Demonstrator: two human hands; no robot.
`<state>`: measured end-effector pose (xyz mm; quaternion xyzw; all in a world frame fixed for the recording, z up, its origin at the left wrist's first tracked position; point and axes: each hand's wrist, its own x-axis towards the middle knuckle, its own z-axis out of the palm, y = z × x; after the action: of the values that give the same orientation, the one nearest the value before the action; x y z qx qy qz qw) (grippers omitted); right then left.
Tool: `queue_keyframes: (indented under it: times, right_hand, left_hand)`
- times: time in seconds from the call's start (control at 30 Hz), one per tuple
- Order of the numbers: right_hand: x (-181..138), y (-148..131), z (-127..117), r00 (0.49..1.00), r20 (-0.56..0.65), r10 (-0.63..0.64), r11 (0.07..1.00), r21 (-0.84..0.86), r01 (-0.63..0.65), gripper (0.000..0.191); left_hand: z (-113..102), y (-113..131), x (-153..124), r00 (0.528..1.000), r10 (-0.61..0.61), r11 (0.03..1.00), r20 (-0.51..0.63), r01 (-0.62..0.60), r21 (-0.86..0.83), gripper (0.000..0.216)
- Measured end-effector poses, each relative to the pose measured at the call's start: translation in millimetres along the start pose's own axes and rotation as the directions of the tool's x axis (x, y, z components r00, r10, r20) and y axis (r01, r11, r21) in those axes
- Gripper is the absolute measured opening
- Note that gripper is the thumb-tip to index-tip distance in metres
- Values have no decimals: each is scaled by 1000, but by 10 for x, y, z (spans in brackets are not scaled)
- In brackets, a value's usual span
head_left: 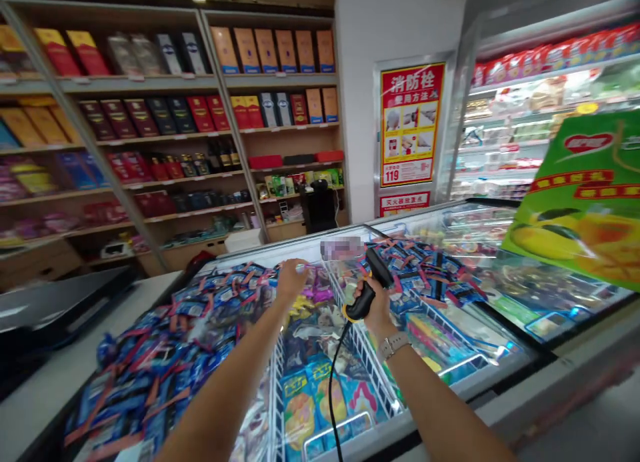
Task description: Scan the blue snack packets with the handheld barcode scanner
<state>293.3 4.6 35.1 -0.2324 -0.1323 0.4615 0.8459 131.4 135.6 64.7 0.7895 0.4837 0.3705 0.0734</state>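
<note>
Evidently, a scanner (pixel 363 302) was held in the R hand (pixel 379 309), w/ fingers wrapped round its grip, above the freezer (pixel 270 254). The L hand (pixel 291 280) was poised apart from it, fingers part-curled; whether anything was gripped there couldn't be told, as the fingertips were unclear. Blue pkts (pixel 160 355) were heaped loosely to the L, w/ a 2nd pile (pixel 415 269) just beyond the scanner. Poss. trouble: the cord (pixel 331 382), strung down over a wire basket (pixel 276 395), could be snagged on its rim or handle if the scanner were swung wide. Also, since the pkts were stacked unevenly, a slide could be set off by a careless tug, & the wrong code caught where they overlapped.
</note>
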Motion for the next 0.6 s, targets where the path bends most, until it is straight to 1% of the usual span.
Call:
queue_keyframes:
  times: [0.03,0.07,0.1,0.13,0.17,0.2,0.23,0.27,0.33,0.4,0.47,0.5,0.53,0.57,0.6]
  right_hand:
    - [-49,114,59,999,25,48,998,-46,-46,24]
    - [-101,231,119,995,47,91,993,-84,-87,24]
    - [-156,348,179,990,64,127,987,-112,-119,25]
    - [-213,461,237,985,75,154,981,-130,-144,24]
    - [-270,569,290,981,80,176,977,-139,-164,24]
    - [-326,669,336,977,83,195,973,-142,-182,24]
    - [-378,759,374,973,84,215,969,-143,-202,24]
    - [-424,837,402,969,86,234,965,-144,-220,25]
    - [-491,946,426,958,94,269,956,-146,-255,27]
    - [-518,985,411,949,100,298,948,-145,-283,27]
    - [-507,961,367,938,86,335,936,-145,-321,27]
    - [-492,932,340,931,78,356,928,-148,-342,27]
    - [-474,897,312,926,71,371,921,-152,-358,27]
    - [-455,860,286,922,66,380,917,-159,-367,26]
    - [-437,824,264,921,67,384,914,-166,-370,26]
  left_hand:
    - [-164,-239,-97,999,-46,991,-30,49,128,26]
    - [-312,-458,-200,992,-117,960,-49,126,250,33]
    - [-439,-648,-301,976,-210,911,-64,219,348,42]
    - [-541,-801,-395,948,-311,855,-65,309,417,49]
    - [-614,-914,-476,917,-395,805,-51,372,463,53]
    - [-657,-984,-539,894,-448,774,-24,401,490,55]
    - [-673,-1012,-584,884,-466,770,16,397,500,55]
    - [-663,-1001,-611,890,-451,788,65,363,497,54]
    - [-587,-891,-629,922,-349,861,168,245,445,49]
    - [-471,-727,-632,936,-222,938,275,128,323,41]
    - [-358,-581,-660,935,-75,988,346,22,156,33]
    - [-312,-531,-691,937,-10,996,349,-20,81,29]
    - [-276,-500,-731,946,34,998,323,-46,32,26]
    - [-252,-486,-780,962,47,998,268,-54,15,24]
    - [-239,-486,-833,982,25,999,188,-32,35,25]
